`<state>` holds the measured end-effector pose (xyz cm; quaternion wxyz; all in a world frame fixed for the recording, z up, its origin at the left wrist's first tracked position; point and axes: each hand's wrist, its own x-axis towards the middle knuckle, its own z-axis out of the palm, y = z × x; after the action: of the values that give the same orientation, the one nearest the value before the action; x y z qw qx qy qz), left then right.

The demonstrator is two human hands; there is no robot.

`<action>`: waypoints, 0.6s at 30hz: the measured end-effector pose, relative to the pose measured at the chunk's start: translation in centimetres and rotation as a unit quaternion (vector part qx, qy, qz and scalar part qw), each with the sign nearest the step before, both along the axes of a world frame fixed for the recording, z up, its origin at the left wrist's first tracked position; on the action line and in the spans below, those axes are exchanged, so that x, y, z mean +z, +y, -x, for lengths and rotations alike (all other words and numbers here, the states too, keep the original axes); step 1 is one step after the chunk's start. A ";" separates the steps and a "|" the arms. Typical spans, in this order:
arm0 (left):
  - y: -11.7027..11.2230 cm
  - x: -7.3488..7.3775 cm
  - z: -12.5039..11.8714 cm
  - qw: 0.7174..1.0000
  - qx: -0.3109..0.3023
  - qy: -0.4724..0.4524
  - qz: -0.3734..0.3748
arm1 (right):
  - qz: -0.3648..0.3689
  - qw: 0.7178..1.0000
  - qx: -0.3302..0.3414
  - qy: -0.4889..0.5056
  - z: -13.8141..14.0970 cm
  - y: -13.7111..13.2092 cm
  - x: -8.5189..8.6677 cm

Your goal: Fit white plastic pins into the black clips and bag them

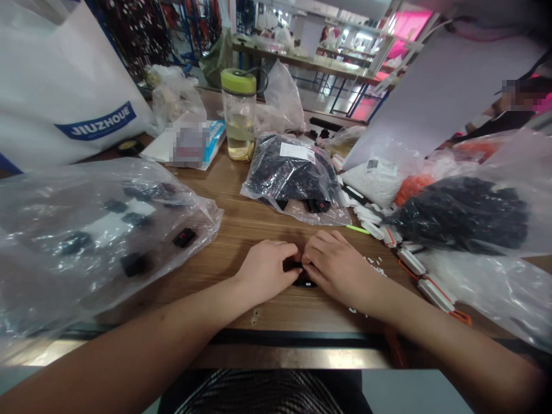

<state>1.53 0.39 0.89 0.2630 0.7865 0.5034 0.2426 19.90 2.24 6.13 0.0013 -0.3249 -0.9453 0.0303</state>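
Observation:
My left hand (266, 269) and my right hand (336, 264) meet at the middle of the wooden table (241, 230), fingers curled and pressed together. Between them they pinch a small black plastic part (298, 273), mostly hidden by the fingers. Just beyond the hands lies a clear bag of black parts (293, 172) with a white label. Loose black parts (317, 205) spill from its open front edge.
A large clear bag with a few black parts (86, 230) covers the left. At the right lie a bag of black pieces (466, 215), white and orange connectors (414, 261) and a white pellet bag (375, 181). A green-lidded bottle (238, 115) and white shopping bag (64, 86) stand behind.

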 end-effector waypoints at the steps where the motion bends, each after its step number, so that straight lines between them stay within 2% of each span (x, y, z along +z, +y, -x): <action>1: 0.0 0.0 0.0 1.000 0.000 0.000 0.000 | -0.003 1.000 0.005 -0.007 0.1 -0.1 0.1; 10: 0.0 -0.3 -0.1 1.000 0.007 -0.021 0.005 | 0.061 0.996 0.020 0.067 -1.8 -0.3 -0.1; 16: 0.0 -0.4 0.0 1.000 0.019 -0.017 -0.003 | 0.012 0.999 0.028 0.044 -1.7 -1.1 -0.5; 18: 0.0 -0.3 0.0 1.000 0.020 -0.014 -0.004 | 0.021 0.998 0.021 0.063 -1.8 -1.2 -0.6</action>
<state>1.53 0.40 0.55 0.2618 0.7738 0.5142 0.2612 21.67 1.09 5.52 0.0539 -0.3024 -0.9490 0.0705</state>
